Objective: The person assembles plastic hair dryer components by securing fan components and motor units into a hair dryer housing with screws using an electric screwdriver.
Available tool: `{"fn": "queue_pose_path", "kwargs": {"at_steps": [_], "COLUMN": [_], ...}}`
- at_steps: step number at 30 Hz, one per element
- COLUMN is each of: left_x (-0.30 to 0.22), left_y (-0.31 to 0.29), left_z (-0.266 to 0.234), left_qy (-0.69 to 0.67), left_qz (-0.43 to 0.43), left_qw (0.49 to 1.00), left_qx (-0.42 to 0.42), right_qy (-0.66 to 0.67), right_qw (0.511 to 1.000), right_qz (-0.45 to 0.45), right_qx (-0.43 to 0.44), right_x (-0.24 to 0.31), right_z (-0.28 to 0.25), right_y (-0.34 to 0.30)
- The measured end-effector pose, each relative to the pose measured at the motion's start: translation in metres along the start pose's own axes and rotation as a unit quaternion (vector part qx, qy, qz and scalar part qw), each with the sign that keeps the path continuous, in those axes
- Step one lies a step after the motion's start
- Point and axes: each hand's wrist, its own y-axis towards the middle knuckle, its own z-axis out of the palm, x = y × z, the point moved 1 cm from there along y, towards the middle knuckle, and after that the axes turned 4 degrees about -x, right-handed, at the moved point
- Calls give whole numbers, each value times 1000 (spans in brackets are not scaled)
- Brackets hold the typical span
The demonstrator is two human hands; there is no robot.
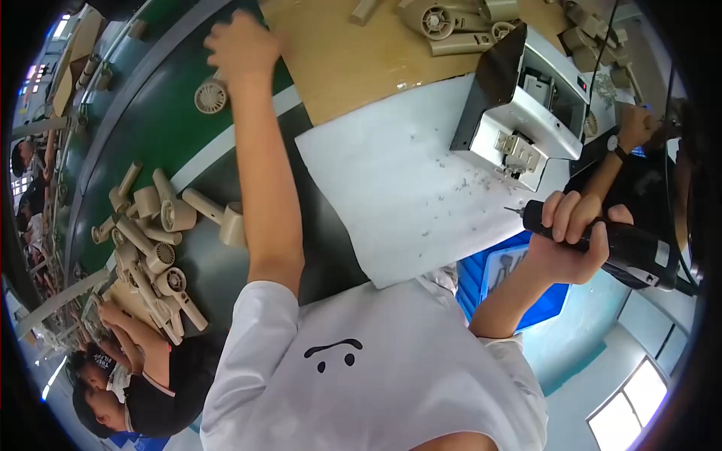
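My left hand reaches out over the green conveyor belt at the far left, fingers spread. Just under it lies a beige handheld fan part with a round slotted grille; its handle end is partly hidden by the hand. My right hand is wrapped round a black electric screwdriver. The bit points left, above the edge of a white foam sheet strewn with tiny screws. A screw feeder, silver and dark, stands on the sheet's far right.
Beige fan parts are piled on the left, with more fan housings on brown cardboard at the back. A blue bin sits below the sheet's right edge. Co-workers are at the left and the right.
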Motion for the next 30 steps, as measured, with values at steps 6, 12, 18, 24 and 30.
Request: {"fn": "queue_pose_path", "kwargs": {"at_steps": [6,12,18,24,30], "left_x": [-93,-91,-87,-114,-135], "left_y": [-12,-20,-37,-99,-150], "left_z": [-5,-20,-76,-125,-137], "left_qy": [-180,-389,-641,-632,-618], "left_qz": [32,-119,-147,-78,33], "left_qw": [948,910,753,751,764], "left_qx": [261,83,23,176,184], "right_qy": [-96,-163,-206,-289,-145], "right_qw": [994,981,972,942,973], "right_qz": [-39,-81,-72,-37,38], "right_qx": [-22,-71,-90,-169,-174], "right_x": [7,-24,-34,-44,-28], "right_z": [13,4,2,8,3], "right_y": [16,31,32,38,26]}}
